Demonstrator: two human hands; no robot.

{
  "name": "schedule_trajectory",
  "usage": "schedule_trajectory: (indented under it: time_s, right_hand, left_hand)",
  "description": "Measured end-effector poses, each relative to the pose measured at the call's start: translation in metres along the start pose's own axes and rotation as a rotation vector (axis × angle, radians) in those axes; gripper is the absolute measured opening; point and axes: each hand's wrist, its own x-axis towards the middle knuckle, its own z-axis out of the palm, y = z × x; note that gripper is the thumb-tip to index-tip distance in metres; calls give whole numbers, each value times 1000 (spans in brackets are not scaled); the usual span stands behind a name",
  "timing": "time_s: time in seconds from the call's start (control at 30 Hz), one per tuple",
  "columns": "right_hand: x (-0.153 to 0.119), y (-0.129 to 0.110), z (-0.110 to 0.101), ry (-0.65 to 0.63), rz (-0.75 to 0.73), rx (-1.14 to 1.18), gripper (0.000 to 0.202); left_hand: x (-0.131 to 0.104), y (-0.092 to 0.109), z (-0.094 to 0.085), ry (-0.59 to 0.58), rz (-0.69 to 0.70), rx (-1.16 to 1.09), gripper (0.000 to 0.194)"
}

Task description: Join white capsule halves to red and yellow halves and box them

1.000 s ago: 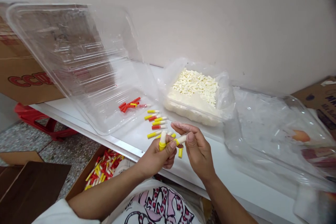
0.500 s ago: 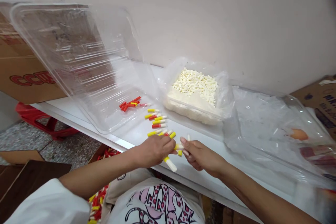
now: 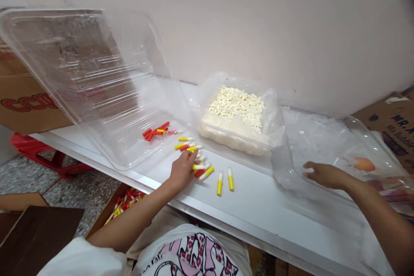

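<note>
My left hand (image 3: pixel 182 170) rests palm down on a small pile of yellow-and-white and red-and-white capped pieces (image 3: pixel 194 155) on the white table (image 3: pixel 258 202). Two yellow-and-white pieces (image 3: pixel 224 181) lie loose just right of it. My right hand (image 3: pixel 323 174) reaches right and touches the edge of a clear plastic tray (image 3: pixel 343 155); its fingers look spread and hold nothing. A bag-lined tray of white pieces (image 3: pixel 237 108) sits at the back against the wall.
A large clear tray (image 3: pixel 84 77) leans tilted at the left, with several red caps (image 3: pixel 155 130) in it. A box of red and yellow caps (image 3: pixel 124 202) sits on the floor below. Cardboard boxes stand at far left (image 3: pixel 22 103) and far right (image 3: pixel 391 125).
Both hands held capped pieces together before. Now two yellow-and-white pieces lie on the table, my left hand has moved onto the pile, and my right hand has swung right to the clear tray.
</note>
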Motion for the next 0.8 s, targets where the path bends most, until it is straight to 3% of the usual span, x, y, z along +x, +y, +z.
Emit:
schedule_trajectory:
  time_s: [0.1, 0.13, 0.27, 0.37, 0.43, 0.47, 0.57, 0.6, 0.7, 0.8]
  right_hand:
    - [3, 1, 18, -338, -76, 53, 9]
    - [3, -2, 20, -353, -96, 41, 12]
    - [8, -3, 25, -331, -136, 18, 12]
    - [11, 3, 22, -303, -98, 27, 20]
    - [6, -1, 11, -162, -12, 32, 20]
    - [0, -8, 4, -28, 48, 63, 19]
    - [-35, -54, -19, 403, 85, 375, 27]
    - [-50, -76, -23, 421, -10, 546, 31]
    - [-91, -143, -25, 50, -429, 698, 32]
    - [-112, -187, -15, -160, -671, 715, 28]
  left_hand:
    - [-4, 0, -15, 19, -164, -252, 22]
    - [-6, 2, -21, -4, -222, -340, 21]
    - [-17, 10, -37, -178, -338, -587, 17]
    - [-23, 17, -43, -265, -321, -660, 19]
    - [-25, 22, -47, -296, -241, -677, 24]
    - [-26, 25, -50, -302, -186, -679, 26]
    - [-27, 35, -59, -310, -16, -625, 29]
    - [-28, 39, -63, -318, 29, -587, 29]
    - [-32, 52, -73, -353, 116, -485, 30]
    - [-35, 60, -83, -374, 169, -462, 28]
